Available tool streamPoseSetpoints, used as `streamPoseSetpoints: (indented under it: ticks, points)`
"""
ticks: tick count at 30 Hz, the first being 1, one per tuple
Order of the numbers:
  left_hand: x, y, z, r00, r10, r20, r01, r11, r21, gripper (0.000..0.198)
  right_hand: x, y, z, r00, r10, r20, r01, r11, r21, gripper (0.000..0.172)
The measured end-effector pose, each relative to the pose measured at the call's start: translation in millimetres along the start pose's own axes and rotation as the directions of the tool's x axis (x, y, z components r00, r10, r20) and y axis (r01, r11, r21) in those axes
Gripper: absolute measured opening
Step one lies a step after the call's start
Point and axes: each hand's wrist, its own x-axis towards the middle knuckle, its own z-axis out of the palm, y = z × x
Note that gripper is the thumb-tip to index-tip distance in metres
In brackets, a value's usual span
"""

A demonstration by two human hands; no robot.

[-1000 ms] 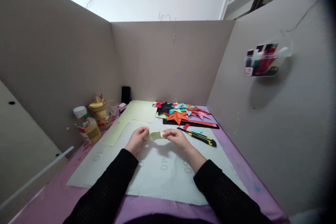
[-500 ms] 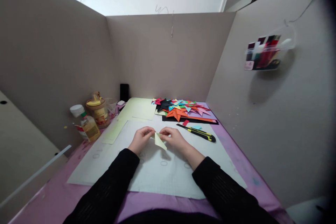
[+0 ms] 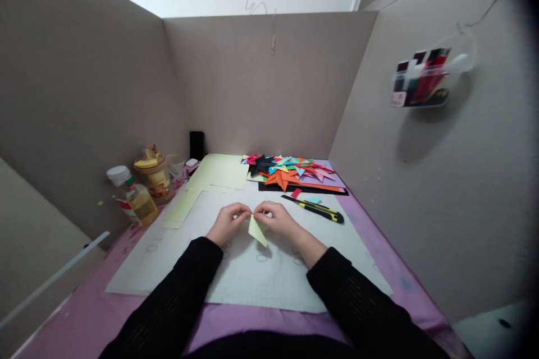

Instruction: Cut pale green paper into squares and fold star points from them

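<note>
A small pale yellow folded paper (image 3: pixel 256 231) hangs between my two hands, its pointed end downward over the white sheet (image 3: pixel 269 286). My left hand (image 3: pixel 229 222) pinches its top from the left with thumb and forefinger. From the right, my right hand (image 3: pixel 278 220) pinches the same top edge, the fingertips of both hands nearly touching. The fingertips partly hide the upper part of the paper.
Beyond my right hand lie a yellow-black cutter (image 3: pixel 315 208), red (image 3: pixel 296 193) and light blue scraps, and a pile of coloured paper stars (image 3: pixel 282 179). Pale yellow sheets (image 3: pixel 223 171) lie behind. At left stand a bottle (image 3: pixel 142 205) and a tub (image 3: pixel 156 179).
My fingertips have come closer together at the top of the folded paper, and its tip hangs slightly lower. The camera view has shifted a little.
</note>
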Motion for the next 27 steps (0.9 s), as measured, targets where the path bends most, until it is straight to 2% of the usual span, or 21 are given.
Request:
streamPoseSetpoints:
  ticks: [8, 13, 17, 23, 27]
  points:
    - [-0.6, -1.4, 0.5, 0.999, -0.002, 0.036, 0.001, 1.0, 0.021, 0.017, -0.7, -0.1, 0.8, 0.999, -0.044, 0.002, 0.044, 0.997, -0.056, 0.008]
    - [-1.9, 1.1, 1.1, 0.999, 0.02, 0.026, -0.02, 1.0, 0.016, 0.016, -3.6, -2.3, 2.9, 0.991, -0.133, -0.032, 0.125, 0.977, -0.173, 0.01]
    - [-2.5, 5.0, 1.1, 1.0, -0.015, -0.005, 0.015, 1.0, 0.018, 0.017, -5.0, -4.8, 2.4, 0.981, -0.194, -0.022, 0.183, 0.954, -0.236, 0.009]
    - [-3.2, 6.2, 1.1, 0.998, -0.014, -0.06, 0.015, 1.0, 0.018, 0.017, -5.6, -7.3, 2.1, 0.986, -0.169, -0.008, 0.163, 0.965, -0.206, 0.01]
    - [-3.2, 6.3, 2.4, 0.996, -0.06, -0.072, 0.06, 0.998, -0.001, 0.018, -5.3, -7.7, 4.2, 0.99, -0.142, -0.002, 0.137, 0.958, -0.251, 0.012]
